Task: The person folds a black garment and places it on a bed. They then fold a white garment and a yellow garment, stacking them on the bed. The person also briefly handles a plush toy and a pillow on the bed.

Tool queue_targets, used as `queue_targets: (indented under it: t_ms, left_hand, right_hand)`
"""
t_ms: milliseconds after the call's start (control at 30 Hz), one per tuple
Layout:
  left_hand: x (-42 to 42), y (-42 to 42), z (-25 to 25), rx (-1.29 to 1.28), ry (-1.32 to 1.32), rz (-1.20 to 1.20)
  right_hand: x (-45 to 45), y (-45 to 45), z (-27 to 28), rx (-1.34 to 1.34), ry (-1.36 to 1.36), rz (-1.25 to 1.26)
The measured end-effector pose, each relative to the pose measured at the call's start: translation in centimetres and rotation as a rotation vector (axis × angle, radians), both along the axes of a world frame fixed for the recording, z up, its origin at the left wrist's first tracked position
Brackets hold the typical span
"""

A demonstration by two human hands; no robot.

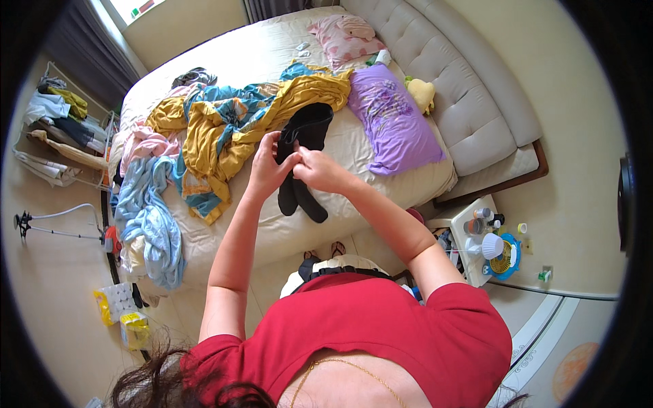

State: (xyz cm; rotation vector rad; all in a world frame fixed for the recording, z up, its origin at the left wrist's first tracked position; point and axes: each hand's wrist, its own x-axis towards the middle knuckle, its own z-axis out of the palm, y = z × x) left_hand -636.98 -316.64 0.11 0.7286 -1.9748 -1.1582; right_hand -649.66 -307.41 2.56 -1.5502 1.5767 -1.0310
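Over the near half of the bed, both my hands hold a black stretch garment (306, 130), like tights or a pair of long socks. Its wide end spreads out above my fingers, and two narrow rounded ends dangle below. The left edge is pinched by my left hand (270, 166). My right hand (319, 171) grips it at the middle, the two thumbs almost meeting. Parts of the fingers are hidden by the dark cloth. Just beyond lies a crumpled mustard and teal bedding cloth (214, 145). Farther right rests a purple pillow (393, 117).
A light blue blanket (148, 204) droops over the bed's left end. Toward the headboard (459, 92) is a pink pillow (344, 41). Bottles and a blue fan (505, 257) crowd a white bedside stand (474, 275). A loaded clothes rack (61, 127) stands at left.
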Motion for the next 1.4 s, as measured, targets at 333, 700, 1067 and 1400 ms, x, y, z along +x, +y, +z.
queue_targets:
  t_ms: [333, 700, 1067, 1400]
  left_hand:
    - [-1.1, -2.7, 3.0, 0.108, 0.125, -0.176]
    - [1.2, -2.2, 5.5, 0.462, 0.252, -0.438]
    - [-1.6, -11.5, -5.0, 0.017, -0.387, -0.278]
    - [-2.7, -9.7, 2.9, -0.393, -0.31, -0.077]
  right_hand:
    - [-6.9, 2.0, -0.8, -0.14, -0.274, -0.112]
    - [-11.3, 1.5, -1.2, -0.122, -0.143, -0.064]
    - [-15.3, -6.2, -9.2, 0.062, 0.115, -0.052]
    - [-18.4, -5.5, 0.1, -0.249, 0.071, -0.093]
